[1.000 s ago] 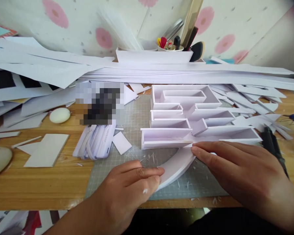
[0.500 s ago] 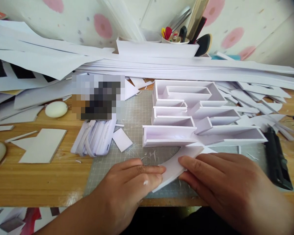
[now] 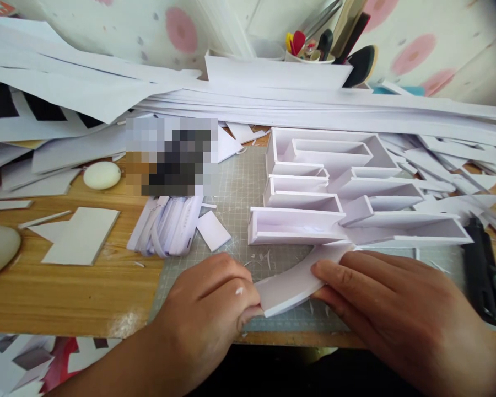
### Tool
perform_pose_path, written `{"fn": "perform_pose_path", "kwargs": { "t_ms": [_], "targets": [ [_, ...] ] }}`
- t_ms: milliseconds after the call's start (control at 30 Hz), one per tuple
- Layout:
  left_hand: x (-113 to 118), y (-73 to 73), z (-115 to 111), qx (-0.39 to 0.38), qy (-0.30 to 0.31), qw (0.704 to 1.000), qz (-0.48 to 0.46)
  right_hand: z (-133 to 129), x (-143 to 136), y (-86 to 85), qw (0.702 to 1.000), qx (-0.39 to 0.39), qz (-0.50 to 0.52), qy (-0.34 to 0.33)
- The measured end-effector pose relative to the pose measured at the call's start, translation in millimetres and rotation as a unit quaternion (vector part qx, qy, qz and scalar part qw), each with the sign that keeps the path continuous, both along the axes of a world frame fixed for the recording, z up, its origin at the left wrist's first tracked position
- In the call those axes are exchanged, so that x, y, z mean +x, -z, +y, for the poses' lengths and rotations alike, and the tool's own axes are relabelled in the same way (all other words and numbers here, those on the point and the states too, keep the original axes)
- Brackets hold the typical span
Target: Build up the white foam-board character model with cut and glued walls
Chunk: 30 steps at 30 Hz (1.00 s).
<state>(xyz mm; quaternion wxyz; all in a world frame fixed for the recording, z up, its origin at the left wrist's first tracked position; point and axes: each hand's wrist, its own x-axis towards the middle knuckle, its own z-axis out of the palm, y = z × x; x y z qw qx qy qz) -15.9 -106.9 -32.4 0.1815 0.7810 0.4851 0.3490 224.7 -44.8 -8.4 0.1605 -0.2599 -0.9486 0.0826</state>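
Note:
A curved strip of white foam board lies on the grey cutting mat near the table's front edge. My left hand grips its near end, fingers curled around it. Over the strip's far part lies my right hand, fingertips on top and thumb under its edge. Just behind the strip stands a white foam-board model made of several open rectangular compartments; the strip's far end reaches its front wall.
Long white sheets are stacked across the back. A white cable bundle, a small white offcut, a board piece and a pale oval object lie left. A black tool lies at right. A cup of tools stands behind.
My left hand went from lying flat on the strip's end to curling around it. My right hand slid back along the strip toward me. The view shifted slightly.

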Motion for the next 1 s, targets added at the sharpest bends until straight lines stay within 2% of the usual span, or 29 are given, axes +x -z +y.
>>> {"fn": "perform_pose_path", "kwargs": {
  "t_ms": [300, 667, 867, 1000],
  "targets": [
    [-1.3, 1.6, -0.1, -0.01, 0.022, 1.0, -0.003, 6.2, -6.2, -3.9, 1.0, -0.007, 0.006, -0.018],
    [3.0, 3.7, -0.4, 0.01, 0.002, 1.0, -0.012, 3.6, -8.2, 5.7, 0.999, 0.007, 0.045, -0.009],
    [-2.0, 6.5, -3.9, -0.028, 0.004, 1.0, 0.007, 4.5, -12.6, 4.9, 0.999, 0.03, 0.031, -0.008],
    [-1.0, 3.0, -1.6, -0.015, -0.004, 1.0, -0.004, 5.2, -13.8, 3.7, 0.999, 0.021, 0.025, -0.011]
  ]
}}
